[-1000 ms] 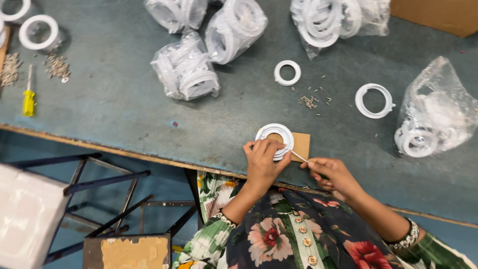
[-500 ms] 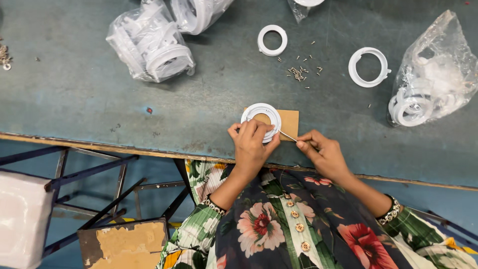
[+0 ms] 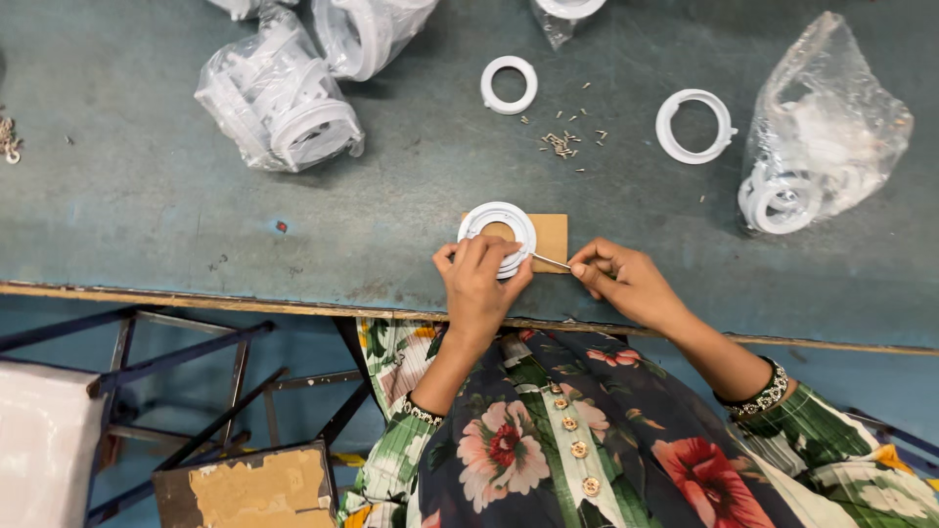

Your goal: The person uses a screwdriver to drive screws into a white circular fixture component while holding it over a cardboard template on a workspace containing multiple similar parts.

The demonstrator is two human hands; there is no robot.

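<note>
1. Resting on a brown card (image 3: 551, 237) near the desk's (image 3: 147, 215) front edge: white plastic ring (image 3: 497, 238); likely light, stiff, best gripped at its rim.
2. Left hand (image 3: 481, 284) curled over its near rim, pressing.
3. Right hand (image 3: 618, 281) pinching a thin pin (image 3: 551, 260) beside it.
4. Loose rings (image 3: 510, 84), bagged rings (image 3: 279, 98) towards the back edge.

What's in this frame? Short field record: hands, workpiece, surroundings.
left hand: left hand presses down on the white ring
right hand: right hand pinches a thin metal rod, tip at the ring's edge
workpiece: white ring lies on a cardboard pad near the table edge
loose parts: two more rings and small scattered screws
stock: clear bags of white rings, one on the right, one at the upper left
surface: worn grey-green table
</note>
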